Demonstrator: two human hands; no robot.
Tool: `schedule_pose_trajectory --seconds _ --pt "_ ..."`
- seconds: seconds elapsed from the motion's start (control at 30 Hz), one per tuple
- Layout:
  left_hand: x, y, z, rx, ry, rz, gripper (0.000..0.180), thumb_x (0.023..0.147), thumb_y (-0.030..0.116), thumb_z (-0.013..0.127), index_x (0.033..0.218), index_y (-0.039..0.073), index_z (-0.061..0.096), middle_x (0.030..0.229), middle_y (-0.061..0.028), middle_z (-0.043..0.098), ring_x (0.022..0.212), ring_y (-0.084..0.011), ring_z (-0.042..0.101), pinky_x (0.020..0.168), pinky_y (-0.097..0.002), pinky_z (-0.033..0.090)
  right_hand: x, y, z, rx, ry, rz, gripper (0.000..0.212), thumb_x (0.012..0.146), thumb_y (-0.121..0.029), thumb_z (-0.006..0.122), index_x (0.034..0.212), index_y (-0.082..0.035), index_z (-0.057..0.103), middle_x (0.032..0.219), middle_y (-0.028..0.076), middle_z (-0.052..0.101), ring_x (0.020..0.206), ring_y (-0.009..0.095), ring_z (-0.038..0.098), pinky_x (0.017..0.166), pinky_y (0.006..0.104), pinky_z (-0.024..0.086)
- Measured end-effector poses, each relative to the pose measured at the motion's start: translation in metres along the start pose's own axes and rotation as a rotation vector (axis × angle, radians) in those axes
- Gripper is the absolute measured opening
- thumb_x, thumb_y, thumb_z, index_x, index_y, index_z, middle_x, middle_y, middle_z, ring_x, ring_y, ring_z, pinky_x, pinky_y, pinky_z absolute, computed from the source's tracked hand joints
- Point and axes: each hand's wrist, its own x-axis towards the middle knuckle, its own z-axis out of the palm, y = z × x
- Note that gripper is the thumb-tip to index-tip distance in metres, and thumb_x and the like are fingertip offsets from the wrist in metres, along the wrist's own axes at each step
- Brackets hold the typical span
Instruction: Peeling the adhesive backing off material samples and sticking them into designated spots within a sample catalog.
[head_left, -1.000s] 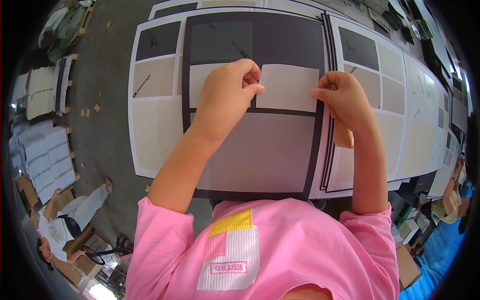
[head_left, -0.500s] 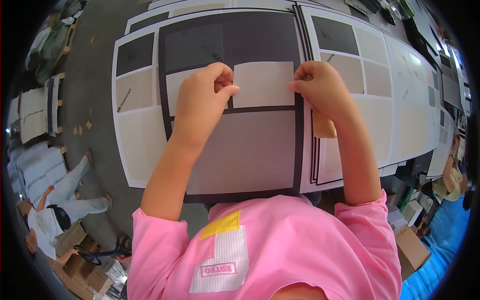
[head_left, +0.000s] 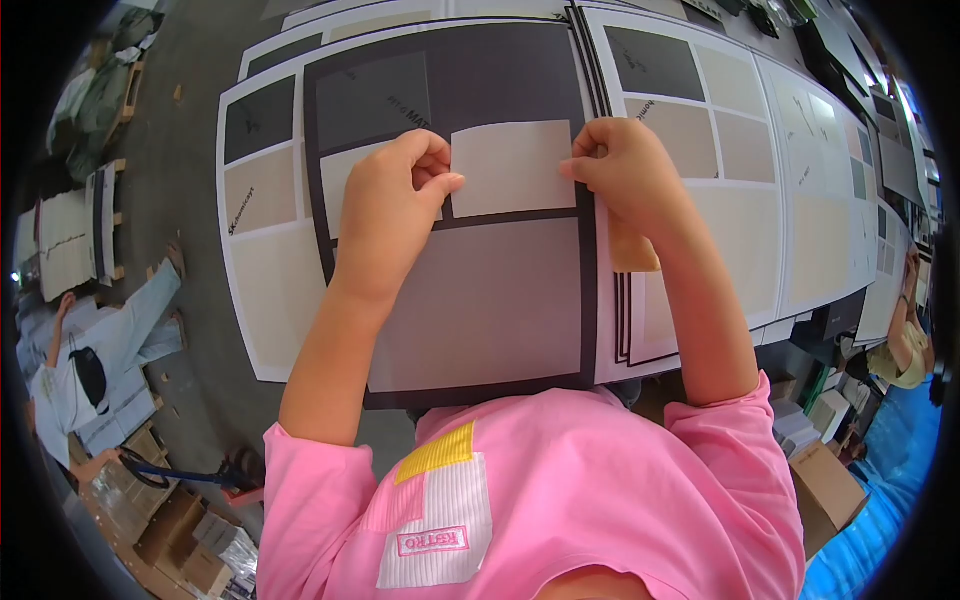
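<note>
A pale beige rectangular sample piece (head_left: pixel 512 170) lies on a dark-framed sample board (head_left: pixel 480 310). My left hand (head_left: pixel 395 195) is closed in a pinch at the piece's left edge, its fingertips against the lower left side. At the right edge, the thumb and fingers of my right hand (head_left: pixel 625 165) pinch the same piece. Below my right palm shows a tan block-like thing (head_left: pixel 634 248); its upper part is hidden, and I cannot tell if the hand holds it. A second pale panel (head_left: pixel 340 190) is partly covered by my left hand, beneath a dark grey panel (head_left: pixel 372 95).
Several similar white-bordered boards with sample panels (head_left: pixel 260 195) lie beneath and at right (head_left: pixel 740 240). Far left, a person (head_left: pixel 90 380) is near pallets and stacked goods; a blue-handled cart (head_left: pixel 190 475) stands by cardboard boxes. Another person's arm (head_left: pixel 905 320) shows at right.
Both hands keep their pinch on the pale piece. The whole board view has shifted slightly left. At the far left, the other person has changed position.
</note>
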Motion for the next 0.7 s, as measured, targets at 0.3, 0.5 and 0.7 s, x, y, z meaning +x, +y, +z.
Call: schedule_pose_trajectory --seconds 0.3,0.5,0.7 --pt "0.001 0.004 -0.002 0.041 -0.04 -0.038 0.018 0.079 0.001 0.075 0.091 -0.001 0.062 0.093 -0.0093 0.066 0.075 -0.0188 0.062 0.071 -0.0312 0.051 -0.012 -0.009 0.003 -0.096 0.059 -0.001 0.02 0.08 -0.015 0.074 0.084 0.002 0.063 0.068 0.008 0.06 0.065 0.02 0.059 0.064 0.0322 0.048" --pt "0.0 0.012 0.003 0.292 0.129 0.02 0.063 0.075 0.003 0.08 0.13 0.003 0.05 0.137 -0.0157 0.043 0.105 -0.0273 0.059 0.086 -0.0374 0.052 -0.026 0.017 -0.037 -0.423 0.584 0.049 0.025 0.09 -0.027 0.065 0.092 -0.003 0.061 0.089 0.02 0.067 0.088 0.04 0.064 0.074 0.0464 0.048" --pt "-0.016 0.005 0.086 0.764 -0.024 0.445 0.097 0.09 0.066 0.049 0.154 -0.002 0.022 0.163 -0.0211 0.011 0.151 -0.0431 0.004 0.12 -0.0578 0.008 -0.124 0.172 -0.137 -0.223 1.319 0.112 0.034 0.095 -0.033 0.065 0.088 0.0 0.062 0.077 0.01 0.061 0.069 0.019 0.054 0.07 0.0345 0.047"
